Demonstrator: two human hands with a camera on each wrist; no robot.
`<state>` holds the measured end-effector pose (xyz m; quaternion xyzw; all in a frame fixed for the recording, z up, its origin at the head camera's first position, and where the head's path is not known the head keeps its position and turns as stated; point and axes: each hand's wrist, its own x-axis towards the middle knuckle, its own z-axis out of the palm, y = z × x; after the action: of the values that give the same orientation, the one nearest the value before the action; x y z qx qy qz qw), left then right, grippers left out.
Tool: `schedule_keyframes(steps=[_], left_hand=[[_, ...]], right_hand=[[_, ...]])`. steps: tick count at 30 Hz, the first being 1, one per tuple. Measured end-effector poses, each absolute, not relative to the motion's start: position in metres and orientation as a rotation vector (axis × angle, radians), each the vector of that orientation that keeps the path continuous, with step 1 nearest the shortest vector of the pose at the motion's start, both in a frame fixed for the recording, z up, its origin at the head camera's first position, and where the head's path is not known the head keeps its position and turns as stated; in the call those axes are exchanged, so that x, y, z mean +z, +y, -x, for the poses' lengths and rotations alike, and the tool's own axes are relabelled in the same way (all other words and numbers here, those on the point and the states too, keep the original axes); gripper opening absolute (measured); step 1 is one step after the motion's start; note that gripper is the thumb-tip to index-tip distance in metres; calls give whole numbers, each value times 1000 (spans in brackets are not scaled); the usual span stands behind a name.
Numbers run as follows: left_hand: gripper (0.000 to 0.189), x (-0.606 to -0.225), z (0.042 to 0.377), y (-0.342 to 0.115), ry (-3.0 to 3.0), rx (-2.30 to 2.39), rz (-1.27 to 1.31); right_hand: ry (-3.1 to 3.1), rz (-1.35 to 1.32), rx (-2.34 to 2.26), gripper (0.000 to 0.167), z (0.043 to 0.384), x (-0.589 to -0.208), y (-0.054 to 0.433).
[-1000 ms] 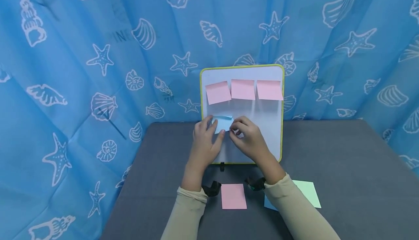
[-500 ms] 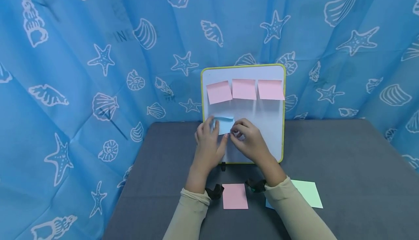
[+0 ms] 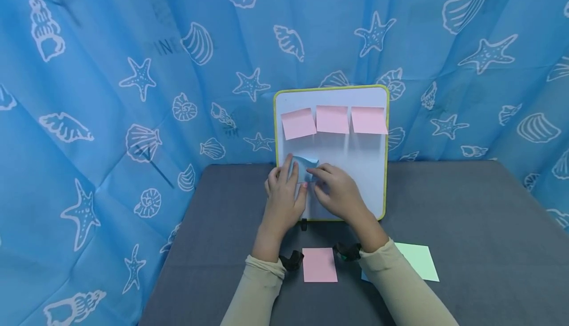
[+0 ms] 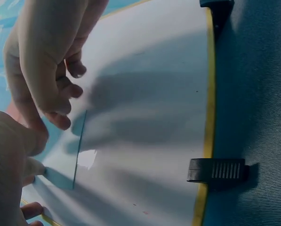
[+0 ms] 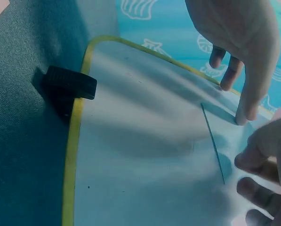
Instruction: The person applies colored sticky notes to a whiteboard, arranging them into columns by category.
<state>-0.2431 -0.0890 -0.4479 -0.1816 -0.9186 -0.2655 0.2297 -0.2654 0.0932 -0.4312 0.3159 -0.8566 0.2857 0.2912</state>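
Observation:
A light blue sticky note (image 3: 300, 172) lies against the lower left of a white board (image 3: 362, 180) with a yellow rim. My left hand (image 3: 283, 198) holds the note down at its left side, fingers extended and spread. From the other side comes my right hand (image 3: 341, 191), its index finger stretched over the note's right part while the other fingers bend loosely. The left wrist view shows the note's straight lower edge (image 4: 65, 174) against the board, and the fingers hide part of the paper. Three pink sticky notes (image 3: 332, 119) hang in a row above.
On the grey table, a pink sticky note (image 3: 320, 265) lies between the forearms. A green note (image 3: 420, 263) and a blue note lie partly under the right sleeve. Black feet (image 4: 218, 170) hold the board's bottom edge. A blue shell-patterned curtain (image 3: 200, 118) hangs behind.
My right fingers have left the note's lower right corner, and the index finger now reaches up onto its right part. My left hand stays on the note's left side.

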Motion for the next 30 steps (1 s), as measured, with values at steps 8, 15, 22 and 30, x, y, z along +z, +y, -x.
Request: schedule_keyframes(steps=[8,15,22,30], left_hand=[[57,-452,244,-91,-2505,-682,507],[61,-457,246,-92,-2496,-690,517],[65,-461,246,-92,-2501,-658,532],[65,-460,245,-93,-2492,-649,513]], right_hand=[[-2424,-838,595,52,266,-421,86],[-2528,-807,467,57,268,-415,78],[-2619,-742,424,65,268,-413,74],[-2622,-710,442,66,266,-410,78]])
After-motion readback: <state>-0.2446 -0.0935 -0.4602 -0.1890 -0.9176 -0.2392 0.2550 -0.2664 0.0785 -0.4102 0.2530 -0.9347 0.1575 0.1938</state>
